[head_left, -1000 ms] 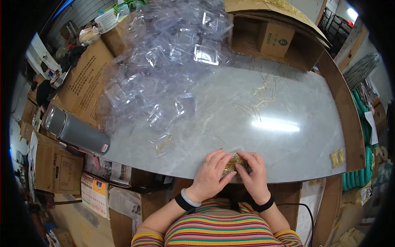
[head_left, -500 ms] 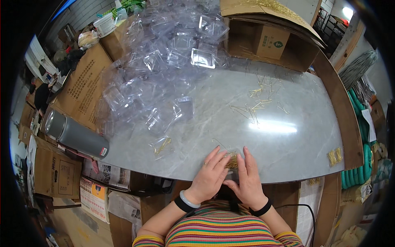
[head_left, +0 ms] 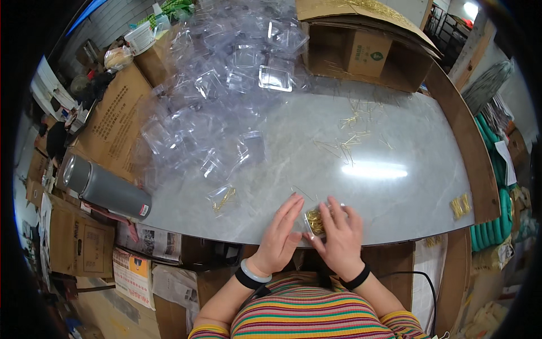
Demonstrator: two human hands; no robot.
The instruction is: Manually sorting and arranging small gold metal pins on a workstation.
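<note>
Clear case (head_left: 307,226) of gold wire pieces (head_left: 316,222) at the near edge of the worktop (head_left: 401,209).
The right hand (head_left: 342,237) covers the case's right part, fingers slightly spread and thumb at the near side; grip cannot be determined. The left hand (head_left: 276,238) is positioned just left of the case, fingers nearly together, thumb apart, holding nothing.

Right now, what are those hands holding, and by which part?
The right hand seems to hold the clear box of gold wires by its right part; the left hand holds nothing.
</note>
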